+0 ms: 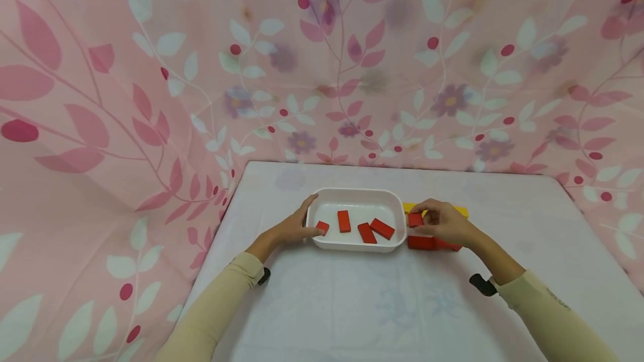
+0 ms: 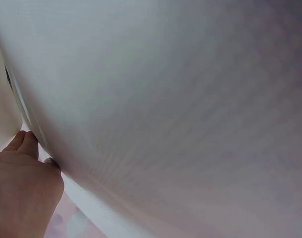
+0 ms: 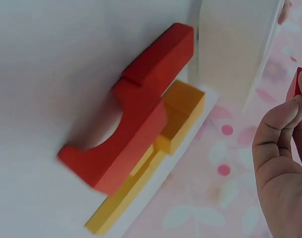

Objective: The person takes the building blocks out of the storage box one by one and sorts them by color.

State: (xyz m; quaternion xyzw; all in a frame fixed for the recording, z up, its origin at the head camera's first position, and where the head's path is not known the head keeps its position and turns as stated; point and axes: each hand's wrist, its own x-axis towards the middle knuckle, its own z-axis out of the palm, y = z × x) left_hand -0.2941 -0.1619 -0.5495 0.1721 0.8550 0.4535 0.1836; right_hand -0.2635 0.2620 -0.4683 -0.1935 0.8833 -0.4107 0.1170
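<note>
Red block [image 1: 415,220] in right hand [image 1: 448,223], part-hidden

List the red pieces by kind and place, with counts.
Red blocks in white tray: 4
Red block in right hand: 1
Red arch on table: 1
Red straight block by arch: 1
Total: 7

Tray [image 1: 355,247]: open from above; floor room along the back right; red pieces [image 1: 344,221] obstruct the front. Left side: blocked by left hand [image 1: 296,225]. Right side: red blocks [image 1: 422,243], yellow blocks [image 1: 460,212] behind them, right hand [image 1: 448,222] above; gap to tray apparently narrow, hard to judge. Front: open table [image 1: 322,306] between the forearms [image 1: 503,261]. Rear: curtain [image 1: 322,116] beyond a table strip.
</note>
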